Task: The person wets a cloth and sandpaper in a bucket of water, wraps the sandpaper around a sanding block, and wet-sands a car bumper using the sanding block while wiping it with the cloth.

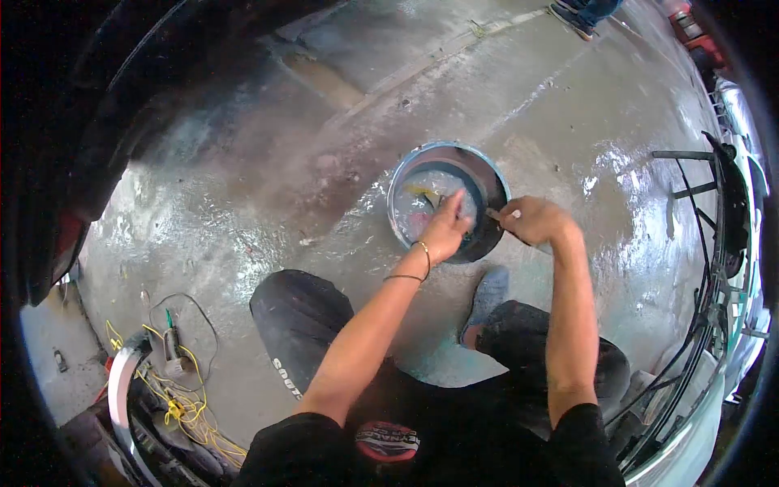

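Note:
A round bucket (pixel 395 213) with a blue-grey rim stands on the wet floor, with cloudy liquid and something yellow inside. Over its opening is my left hand (pixel 446 231), fingers pointing into the bucket; what they hold, if anything, is too small to make out. A bracelet and a dark band circle that wrist. My right hand (pixel 531 219) is at the bucket's right edge, its fingers closed on a small object (pixel 493 214) that I cannot make out clearly.
Yellow cords (pixel 191 410) and a green-tipped tool (pixel 171 333) lie at the lower left. A car part with black cables (pixel 704 268) stands at the right. At the top right are another person's shoes (pixel 573 19). Dark bodywork fills the upper left.

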Tool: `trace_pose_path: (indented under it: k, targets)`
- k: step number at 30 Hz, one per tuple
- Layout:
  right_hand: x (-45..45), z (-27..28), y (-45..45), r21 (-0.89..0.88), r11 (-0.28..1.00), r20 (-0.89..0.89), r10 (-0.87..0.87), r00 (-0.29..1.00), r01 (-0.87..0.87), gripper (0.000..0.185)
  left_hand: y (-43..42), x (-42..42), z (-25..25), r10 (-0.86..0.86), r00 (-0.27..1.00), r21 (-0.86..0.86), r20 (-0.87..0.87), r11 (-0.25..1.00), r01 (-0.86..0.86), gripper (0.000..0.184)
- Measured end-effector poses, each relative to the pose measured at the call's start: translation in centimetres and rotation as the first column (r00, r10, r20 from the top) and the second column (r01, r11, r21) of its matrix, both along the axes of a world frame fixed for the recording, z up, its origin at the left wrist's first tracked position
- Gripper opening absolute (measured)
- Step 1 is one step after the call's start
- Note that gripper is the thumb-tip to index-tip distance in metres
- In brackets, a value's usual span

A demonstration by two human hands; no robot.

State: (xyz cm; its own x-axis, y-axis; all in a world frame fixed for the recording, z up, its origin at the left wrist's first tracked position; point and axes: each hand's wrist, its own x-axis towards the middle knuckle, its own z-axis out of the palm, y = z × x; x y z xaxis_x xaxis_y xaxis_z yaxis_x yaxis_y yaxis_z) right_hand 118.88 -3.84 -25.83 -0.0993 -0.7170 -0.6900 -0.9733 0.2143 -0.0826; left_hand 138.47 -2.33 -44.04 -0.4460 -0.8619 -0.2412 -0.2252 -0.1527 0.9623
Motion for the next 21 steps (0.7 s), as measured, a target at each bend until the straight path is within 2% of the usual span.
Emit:
trace_pose_path:
  k: [1,3,4,5,6,7,8,9,10,12,14,15,16,18,21]
  targets:
    - [0.9,3.0,-0.4,-0.018,0.998,0.067,-0.052,0.996,0.054,0.043,0.3,0.3,2.4,-0.085,0.996,-0.077,-0.024,0.994,0.083,0.059]
    - [0.9,4.7,-1.6,0.003,0.992,0.227,-0.124,0.966,0.127,0.044,-0.8,0.4,3.3,-0.309,0.949,0.107,-0.059,0.944,0.313,0.069]
    - [0.7,5.2,-2.5,0.008,0.987,0.305,-0.153,0.940,0.158,0.044,-1.5,0.6,3.6,-0.238,0.948,0.159,-0.211,0.949,0.273,0.067]
    - [0.0,3.8,-2.9,-0.042,0.984,0.529,-0.126,0.839,0.174,0.044,-2.2,0.8,4.0,-0.154,0.923,0.211,-0.353,0.948,0.239,0.066]
    - [-0.2,1.9,-3.2,0.015,0.960,0.697,-0.211,0.685,0.281,0.044,-2.6,1.4,4.5,-0.060,0.876,0.269,-0.479,0.940,0.211,0.064]
    - [0.4,0.5,-3.2,0.097,0.926,0.829,-0.278,0.485,0.365,0.045,-2.3,2.6,6.6,0.199,0.735,0.488,-0.648,0.850,0.199,0.060]
    - [1.4,-0.7,-3.0,0.201,0.886,0.911,-0.326,0.252,0.418,0.045,-2.9,3.8,7.4,0.198,0.692,0.450,-0.694,0.870,0.201,0.060]
    - [3.0,-1.9,-2.5,0.227,0.863,0.950,-0.298,0.092,0.452,0.053,-3.3,5.2,7.9,0.199,0.648,0.415,-0.735,0.888,0.199,0.059]
    - [4.5,-3.8,-1.9,0.376,0.811,0.923,-0.370,-0.104,0.449,0.053,-3.7,6.5,8.0,0.197,0.601,0.379,-0.775,0.905,0.193,0.059]
    - [7.5,-8.2,-0.7,0.656,0.668,0.740,-0.476,-0.475,0.351,0.055,-4.6,9.7,7.8,0.164,0.538,0.360,-0.827,0.889,0.283,0.065]
    - [11.1,-10.5,-0.3,0.730,0.677,0.529,-0.475,-0.703,0.091,0.060,-5.0,12.0,8.1,0.162,0.502,0.325,-0.849,0.911,0.255,0.072]
    - [12.4,-10.7,0.0,0.786,0.617,0.441,-0.516,-0.734,0.038,0.059,-5.2,12.7,7.8,0.169,0.495,0.307,-0.852,0.928,0.210,0.076]
    - [12.9,-11.7,-0.1,0.786,0.604,0.522,-0.531,-0.667,0.132,0.060,-5.2,13.3,7.5,0.198,0.491,0.322,-0.848,0.929,0.182,0.077]
    - [13.2,-13.5,-0.6,0.739,0.585,0.665,-0.551,-0.504,0.335,0.037,-5.0,14.3,6.9,0.257,0.476,0.354,-0.841,0.927,0.126,0.078]
    - [10.5,-18.2,-2.2,0.715,0.670,0.696,-0.651,-0.305,0.201,0.030,-4.3,14.8,6.7,0.440,0.423,0.476,-0.792,0.879,-0.023,0.063]
